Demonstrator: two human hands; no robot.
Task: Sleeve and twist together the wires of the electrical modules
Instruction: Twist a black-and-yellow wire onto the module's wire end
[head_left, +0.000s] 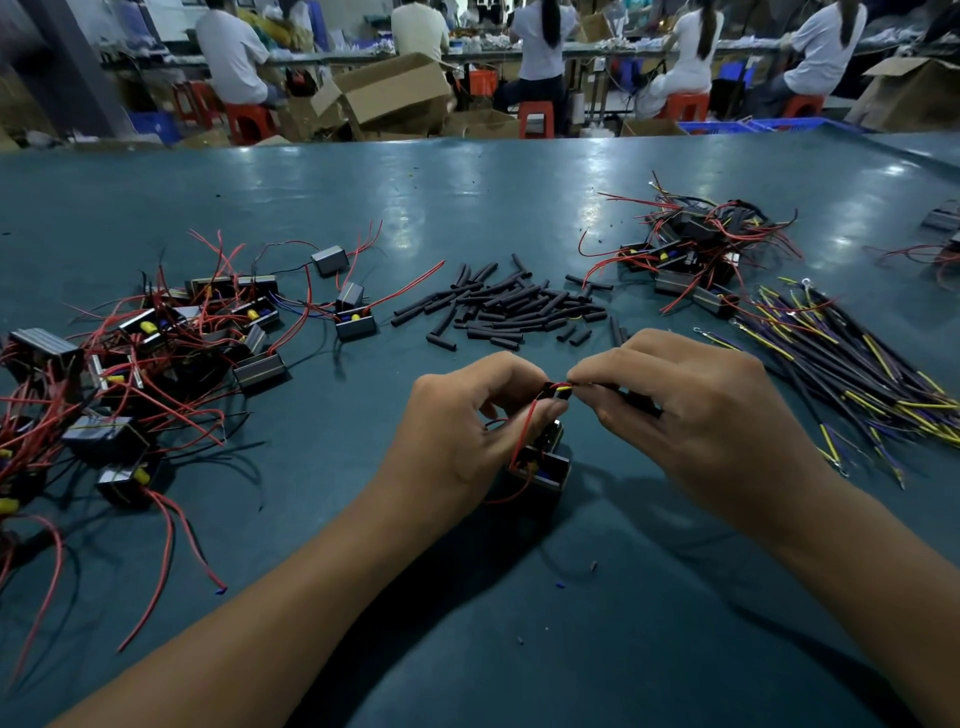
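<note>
Twisting appears underway: just above the module (540, 462), near the sleeve pile (506, 306), the left hand (467, 431) pinches its red wire (524, 431); the right hand (691, 410) pinches the yellow-striped lead (565, 387); next, probably, 1 sleeve slides over.

Head camera looks forward and down, close over the table (363, 571)

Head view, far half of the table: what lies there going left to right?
Module heap → black sleeves → second module pile → yellow-and-black wires.
</note>
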